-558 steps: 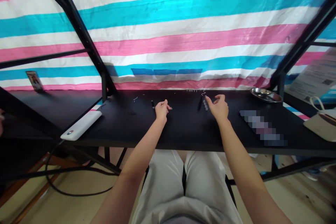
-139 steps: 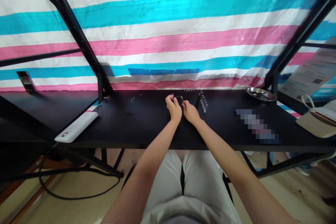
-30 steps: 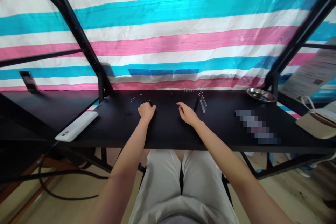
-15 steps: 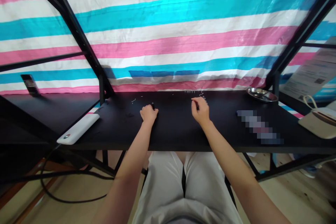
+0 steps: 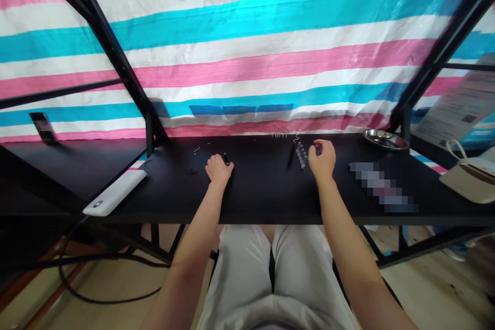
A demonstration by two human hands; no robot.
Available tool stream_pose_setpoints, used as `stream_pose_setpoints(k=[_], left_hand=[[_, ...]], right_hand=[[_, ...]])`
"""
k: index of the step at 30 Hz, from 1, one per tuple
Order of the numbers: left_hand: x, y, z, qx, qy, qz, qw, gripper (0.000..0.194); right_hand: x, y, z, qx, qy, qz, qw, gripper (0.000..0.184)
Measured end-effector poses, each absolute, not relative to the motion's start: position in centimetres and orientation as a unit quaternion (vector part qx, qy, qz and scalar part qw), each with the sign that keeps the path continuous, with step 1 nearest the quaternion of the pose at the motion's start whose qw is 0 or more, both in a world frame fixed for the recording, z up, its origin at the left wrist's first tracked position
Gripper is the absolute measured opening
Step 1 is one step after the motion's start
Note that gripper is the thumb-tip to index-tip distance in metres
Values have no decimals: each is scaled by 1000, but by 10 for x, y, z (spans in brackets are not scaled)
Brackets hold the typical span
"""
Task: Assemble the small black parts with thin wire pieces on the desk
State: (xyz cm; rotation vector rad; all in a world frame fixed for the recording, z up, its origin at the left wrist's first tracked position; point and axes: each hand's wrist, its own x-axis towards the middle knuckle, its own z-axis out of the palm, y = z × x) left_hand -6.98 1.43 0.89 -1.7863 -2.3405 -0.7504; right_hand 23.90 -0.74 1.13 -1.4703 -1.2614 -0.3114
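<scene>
My left hand [image 5: 218, 171] rests on the black tabletop [image 5: 255, 201], its curled fingertips against a small black upright piece [image 5: 225, 158]. I cannot tell whether it grips that piece. My right hand [image 5: 322, 159] hovers with curled fingers just right of a short row of small clear vials [image 5: 301, 155] and holds nothing. Left of the vials lies a slim black stick [image 5: 291, 155]. A thin curled wire [image 5: 296, 138] and a tiny row of pins [image 5: 279, 135] sit along the far edge.
A steel dish [image 5: 385, 139] stands at the far right, near a pixelated strip [image 5: 381, 185]. A white power bank [image 5: 115, 192] lies at the left edge. Black metal frame posts [image 5: 149, 131] rise behind the table, before a striped tarp [image 5: 247, 56].
My right hand has moved rightward from the black stick to beyond the vials, uncovering the stick. My left hand stays at the small black piece.
</scene>
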Motion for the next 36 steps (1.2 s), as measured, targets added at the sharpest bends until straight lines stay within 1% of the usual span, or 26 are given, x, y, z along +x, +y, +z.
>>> stream_pose_setpoints(k=[2,3,5,7,10,13,15,18,24,28,33,36], left_hand=[[-68,12,10,-584,-747,-305,91,55],[-67,11,12,-588,-726,-338,112,59],[-61,8,14,-618,-662,-397,149,55],[-52,4,15,-684,-565,-426,175,45],[-30,-3,12,-818,-386,-382,190,36],[-3,-9,7,-905,-266,-279,182,41],[15,-11,6,-920,-257,-238,176,46],[39,-8,7,-914,-298,-221,166,49],[64,1,2,-902,-346,-192,174,50],[68,4,-3,-903,-342,-186,179,43],[67,8,-5,-902,-333,-209,178,29],[64,8,-4,-902,-330,-217,173,26]], right_hand=[[237,-10,11,-661,-535,-109,515,22],[236,-12,11,-681,-535,-93,492,24],[233,-16,12,-718,-535,-54,442,29],[231,-20,14,-748,-533,-19,395,35],[228,-25,15,-786,-522,20,330,42],[225,-28,15,-815,-515,54,262,45],[225,-29,14,-822,-518,70,224,44],[223,-29,13,-824,-528,78,189,41],[222,-27,11,-822,-541,78,157,34],[223,-26,9,-821,-547,75,148,32],[223,-25,7,-821,-551,72,134,30],[225,-24,7,-820,-552,70,132,28]])
